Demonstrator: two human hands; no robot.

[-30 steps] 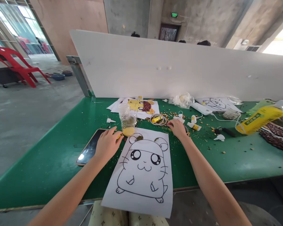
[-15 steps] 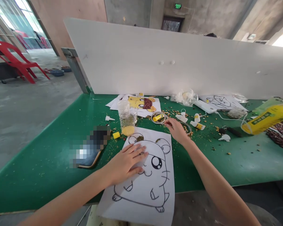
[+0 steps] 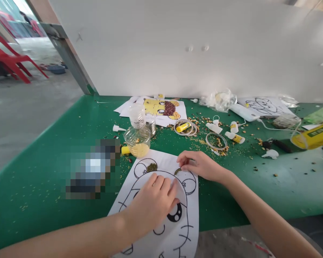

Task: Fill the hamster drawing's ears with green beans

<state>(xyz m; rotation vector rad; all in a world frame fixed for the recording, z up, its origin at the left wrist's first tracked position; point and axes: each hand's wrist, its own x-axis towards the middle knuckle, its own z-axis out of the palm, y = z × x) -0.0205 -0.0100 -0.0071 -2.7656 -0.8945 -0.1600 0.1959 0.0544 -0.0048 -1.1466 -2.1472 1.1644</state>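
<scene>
A white sheet with a hamster line drawing (image 3: pixel 150 229) lies in front of me, reaching the table's near edge. Dark green seeds (image 3: pixel 151 167) fill the inner part of its left ear, and a few show at the right ear. My left hand (image 3: pixel 157 197) is over the hamster's head, fingers bent, thumb apart, with nothing seen in it. At the right ear, my right hand (image 3: pixel 196 164) has thumb and forefinger close together; whatever they pinch is too small to make out. Beyond the left ear, a clear plastic cup (image 3: pixel 137 141) with yellow grains leans over.
Loose grains, plastic rings (image 3: pixel 216 141), a yellow glue stick (image 3: pixel 183 127) and small glue bottles (image 3: pixel 234 137) lie beyond my right hand. A pixelated dark object (image 3: pixel 94 168) is at left. A part-filled hamster picture (image 3: pixel 161 109) lies near the white partition (image 3: pixel 150 46).
My right hand has come from the rings and grains to the drawing's right ear. My left hand, flat before, has bent its fingers. The view has tilted down, and the cup now leans.
</scene>
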